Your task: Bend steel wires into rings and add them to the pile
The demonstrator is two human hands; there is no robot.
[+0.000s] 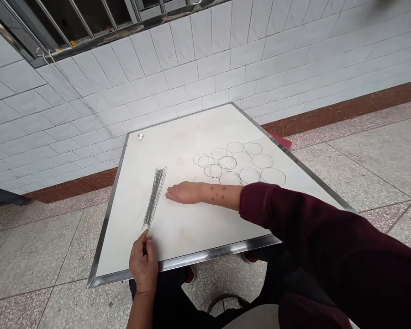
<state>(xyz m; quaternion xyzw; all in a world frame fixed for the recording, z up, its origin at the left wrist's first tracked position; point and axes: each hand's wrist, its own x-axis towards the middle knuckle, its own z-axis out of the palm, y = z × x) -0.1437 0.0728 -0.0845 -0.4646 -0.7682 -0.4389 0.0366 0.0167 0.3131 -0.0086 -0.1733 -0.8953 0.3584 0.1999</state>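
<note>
A bundle of thin, dark, straight wires point(154, 198) lies lengthwise on the left half of the white table point(188, 233). My left hand point(144, 262) is at the bundle's near end, its thumb and forefinger closed together where the wire ends meet the fingertips. My right hand point(184, 192) reaches in from the right, palm down and fingers stretched out, just to the right of the bundle. Nothing shows in it, though its underside is hidden. Beyond my right forearm are several thin wire rings point(263, 160), some overlapping, spread over the right half of the table.
A small white and red object point(140, 136) sits near the table's far left corner. A metal trim point(219, 251) edges the table, which stands by a white tiled wall point(192, 73). Something red point(281, 142) shows past the right edge. My legs are under the near side.
</note>
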